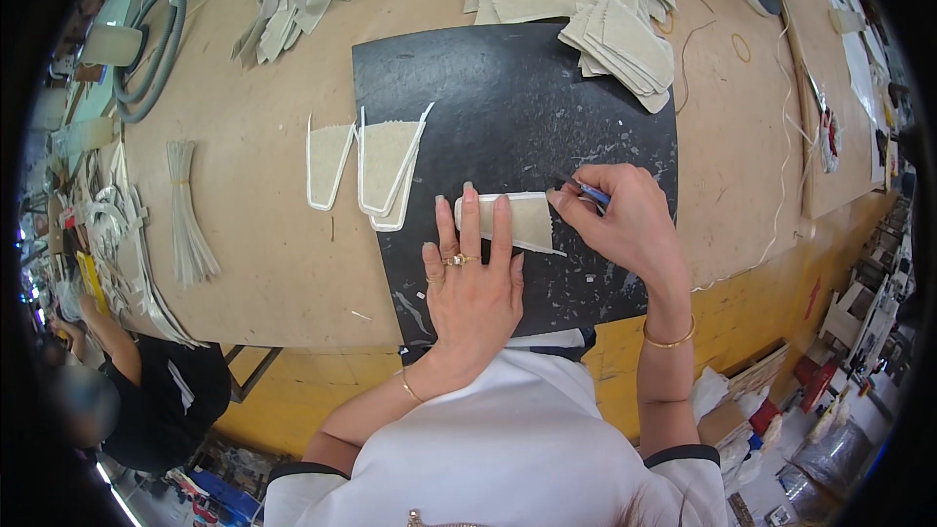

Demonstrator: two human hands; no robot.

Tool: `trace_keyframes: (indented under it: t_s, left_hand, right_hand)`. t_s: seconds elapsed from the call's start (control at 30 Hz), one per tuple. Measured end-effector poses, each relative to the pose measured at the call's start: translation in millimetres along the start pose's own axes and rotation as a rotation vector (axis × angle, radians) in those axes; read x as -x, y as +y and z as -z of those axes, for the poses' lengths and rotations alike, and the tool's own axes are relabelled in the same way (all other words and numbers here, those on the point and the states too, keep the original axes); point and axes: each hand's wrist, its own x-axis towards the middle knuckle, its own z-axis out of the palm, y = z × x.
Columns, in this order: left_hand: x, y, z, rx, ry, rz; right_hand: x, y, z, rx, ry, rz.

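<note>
Near the black mat's (pixel 508 88) front edge, my left hand (pixel 473 283) pins the beige fabric piece (pixel 527 220) flat.
My right hand (pixel 625 220) pinches a blue-handled tool (pixel 590 193) at its right end; it looks thin, limp and light, best held down under spread fingers.

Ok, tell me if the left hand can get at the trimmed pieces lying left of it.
Probably yes. The left hand lies flat on the beige piece, and the bare black mat between it and the trimmed pieces leaves the way free.
</note>
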Motion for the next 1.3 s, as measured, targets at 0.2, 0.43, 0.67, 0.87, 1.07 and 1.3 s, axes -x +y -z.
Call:
trace_keyframes:
  t_s: [0.2, 0.43, 0.67, 0.87, 1.07, 1.3]
  left_hand:
    - [-4, 15, -3, -0.043, -0.027, -0.013]
    - [-8, 22, -3, -0.063, -0.009, 0.023]
    - [-12, 21, -4, -0.077, -0.014, -0.113]
    - [-20, 13, -3, -0.051, 0.009, -0.262]
    - [-22, 11, 0, -0.047, 0.008, -0.279]
    - [-16, 6, 5, 0.005, 0.038, -0.195]
  right_hand:
    - [-1, -4, 0, 0.023, 0.008, -0.028]
    - [-2, -7, 1, 0.074, 0.032, -0.044]
    - [-4, -7, 8, 0.162, -0.027, -0.052]
    - [-1, 7, 17, 0.16, 0.003, -0.054]
    - [9, 49, 53, 0.079, 0.075, -0.092]
    - [44, 37, 36, 0.516, 0.788, -0.009]
